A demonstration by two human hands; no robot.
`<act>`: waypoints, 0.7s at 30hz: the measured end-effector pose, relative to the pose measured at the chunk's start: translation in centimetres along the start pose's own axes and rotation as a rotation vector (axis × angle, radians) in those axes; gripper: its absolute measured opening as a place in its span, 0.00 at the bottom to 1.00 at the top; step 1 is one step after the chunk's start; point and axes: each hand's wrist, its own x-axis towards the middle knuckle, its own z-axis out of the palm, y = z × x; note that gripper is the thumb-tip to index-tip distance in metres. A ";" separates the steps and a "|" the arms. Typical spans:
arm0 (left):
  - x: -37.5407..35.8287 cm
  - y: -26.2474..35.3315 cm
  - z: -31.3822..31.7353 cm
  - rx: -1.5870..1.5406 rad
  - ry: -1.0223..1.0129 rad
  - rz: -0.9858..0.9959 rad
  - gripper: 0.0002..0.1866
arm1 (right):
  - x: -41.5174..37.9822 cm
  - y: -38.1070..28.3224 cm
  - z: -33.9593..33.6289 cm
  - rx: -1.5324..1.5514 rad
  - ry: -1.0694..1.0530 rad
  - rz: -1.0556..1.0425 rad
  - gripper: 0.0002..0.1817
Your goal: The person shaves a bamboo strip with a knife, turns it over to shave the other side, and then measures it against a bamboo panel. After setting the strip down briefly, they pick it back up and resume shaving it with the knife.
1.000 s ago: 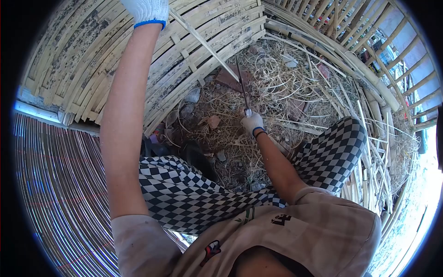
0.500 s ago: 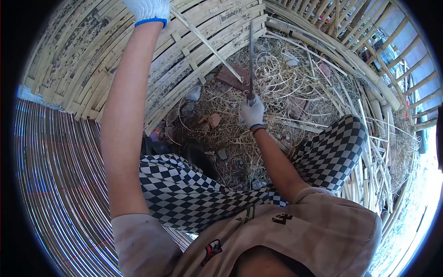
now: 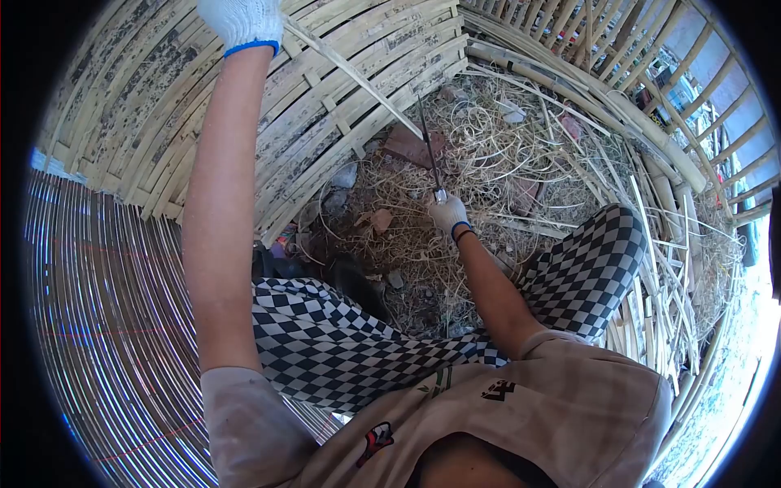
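Note:
My left hand (image 3: 244, 20), in a white glove with a blue cuff, is raised at the top left, closed round the upper end of a long pale bamboo strip (image 3: 351, 71). The strip slants down to the right, its lower end near a long thin blade. My right hand (image 3: 449, 213), also gloved, grips the handle of this knife (image 3: 431, 154). Its blade points up and slightly left, beside the strip's lower end. A reddish brick (image 3: 411, 145) lies on the ground beneath them.
A woven bamboo wall (image 3: 163, 98) curves round the upper left. Thin shavings (image 3: 496, 150) and stones cover the ground. Bamboo poles (image 3: 667, 150) and a slatted fence (image 3: 716, 77) stand at the right. My checkered trouser legs (image 3: 586, 260) frame the work area.
The knife has swung from upright to leaning left, and my right hand has come down slightly. My left hand has shifted a little left, and the strip's lower end has moved slightly up and left.

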 end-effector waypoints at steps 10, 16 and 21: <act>-1.0 -2.1 -1.1 0.075 0.004 -0.099 0.21 | -4.5 -12.4 -5.9 0.171 0.292 -0.449 0.17; -2.0 -1.8 -0.1 0.115 -0.030 -0.006 0.24 | -4.7 -14.2 -6.2 0.416 0.517 -0.596 0.10; -2.7 -1.4 1.7 0.105 -0.003 -0.044 0.24 | 2.2 2.8 1.8 -0.250 0.188 -0.118 0.20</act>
